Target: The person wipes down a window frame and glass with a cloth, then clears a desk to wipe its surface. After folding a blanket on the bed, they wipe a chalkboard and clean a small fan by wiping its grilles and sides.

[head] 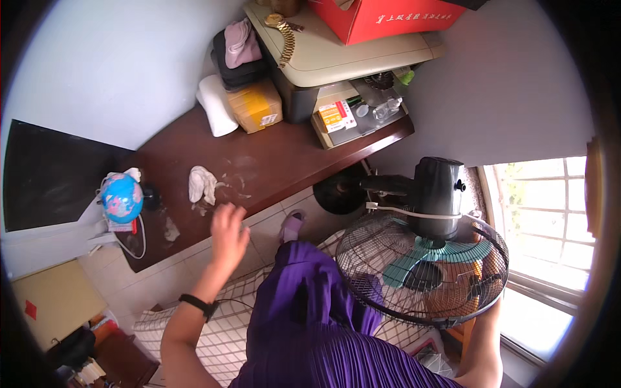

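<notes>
My left hand (pixel 229 237) is raised over the front edge of a dark red-brown desk (pixel 184 140), holding nothing, its fingers slightly apart. A crumpled white cloth or tissue (pixel 202 185) lies on the desk just beyond its fingertips. Pale smears mark the desktop around it. On my right is a black electric fan (pixel 435 194) with teal blades behind a wire guard, a pale cord wrapped around its motor housing. My right forearm (pixel 486 339) reaches up to the guard's lower right rim. The right hand is mostly hidden behind the wires, so its grip is unclear.
A small globe (pixel 121 198) with a white cable stands at the desk's left end. A cardboard box (pixel 256 105), a white roll (pixel 217 106) and an open drawer-like tray (pixel 373 127) sit at the back. A gold watch (pixel 287 41) lies beside a red box (pixel 383 19). A barred window (pixel 548 208) is right.
</notes>
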Demonstrator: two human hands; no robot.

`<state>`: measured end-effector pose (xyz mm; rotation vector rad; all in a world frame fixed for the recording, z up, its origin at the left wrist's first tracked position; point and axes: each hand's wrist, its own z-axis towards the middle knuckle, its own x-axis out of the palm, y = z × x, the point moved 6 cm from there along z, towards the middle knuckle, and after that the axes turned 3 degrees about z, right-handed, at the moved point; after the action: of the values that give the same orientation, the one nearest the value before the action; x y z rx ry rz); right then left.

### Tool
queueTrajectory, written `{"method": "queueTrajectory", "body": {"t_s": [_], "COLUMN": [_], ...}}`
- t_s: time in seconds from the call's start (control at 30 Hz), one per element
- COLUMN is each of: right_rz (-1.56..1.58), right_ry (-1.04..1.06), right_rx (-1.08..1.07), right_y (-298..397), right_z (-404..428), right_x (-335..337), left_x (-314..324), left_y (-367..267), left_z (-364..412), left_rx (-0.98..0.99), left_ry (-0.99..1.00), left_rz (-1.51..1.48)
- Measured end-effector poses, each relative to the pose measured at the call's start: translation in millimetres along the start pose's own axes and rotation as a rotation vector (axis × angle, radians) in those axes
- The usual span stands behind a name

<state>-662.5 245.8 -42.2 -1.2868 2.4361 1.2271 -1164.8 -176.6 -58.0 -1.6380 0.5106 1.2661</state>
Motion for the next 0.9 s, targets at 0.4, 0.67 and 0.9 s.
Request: {"method": "queueTrajectory", "body": {"t_s": [0.4,0.67,0.9], "right_rz": [0.377,0.250,0.554], "right_ry": [-0.015,-0.093,0.033], "right_rx": [-0.058,-0.056,-0.133], "right_y": [-12.2,-99.7,-20.3], "right_z": [-46.1,2.7,32.5], "right_x": [-24.6,-148.0,-107.2], "left_x": [-11.3,27.2,29.6], "left_y": [103.6,64.4,122.3], "left_z": [67.7,66.0,70.8], "left_rx": [-0.454,-0.391,-0.407], "left_ry": [0.032,0.185,0.223], "left_rz": [0.224,-0.052,0.270]}}
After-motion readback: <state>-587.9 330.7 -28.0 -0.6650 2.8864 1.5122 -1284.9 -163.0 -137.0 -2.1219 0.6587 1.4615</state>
